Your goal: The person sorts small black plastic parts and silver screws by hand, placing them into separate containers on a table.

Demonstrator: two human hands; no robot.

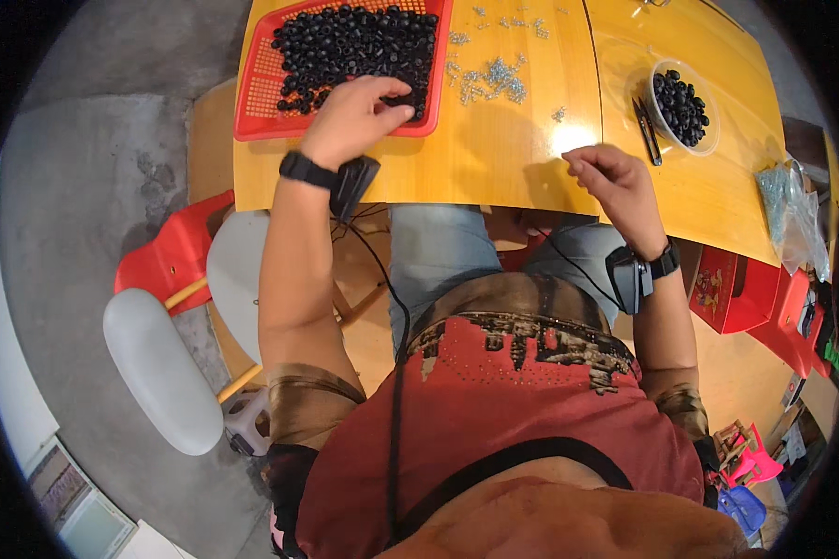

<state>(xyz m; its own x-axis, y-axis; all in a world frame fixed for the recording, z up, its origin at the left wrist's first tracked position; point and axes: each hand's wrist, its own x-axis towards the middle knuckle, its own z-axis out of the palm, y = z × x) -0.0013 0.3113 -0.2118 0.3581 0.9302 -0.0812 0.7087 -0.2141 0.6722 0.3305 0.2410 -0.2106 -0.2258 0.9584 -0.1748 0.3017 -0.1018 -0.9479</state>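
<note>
Yellow-orange wooden desk (494, 177), its near edge running across just above the person's lap. Work spread over the far half.

Red perforated plastic tray (261, 102) sits at the far left corner of the desk, heaped with small black rubber rings (354, 42). The left hand (354, 116) lies on the tray's near edge, fingers curled down into the heap, tips closing on one or two rings; which exactly is held, cannot tell. A black strapped wrist device hangs under that wrist.

Round clear plastic bowl (708, 140) towards the far right edge, part-filled with more of the same black rings. A dark slim hand tool (647, 130), pliers or tweezers, lies just beside the bowl on its left.

Loose scatter of small silvery metal fittings (494, 79) at the far middle of the desk, just right of the tray.

The right hand (611, 177) hovers over the near edge at mid-right, thumb and forefinger pressed together as if pinching something tiny; the piece itself is too small to make out.

Judgement on doing this well: pick a single ring off the top of the heap rather than digging, so neighbours are not flicked over the tray's low rim. Keep the right hand's pinch steady and close to the desk, so that a dropped piece lands on wood and not in the lap. Bring the two hands together over the bare middle, clear of the scatter.
</note>
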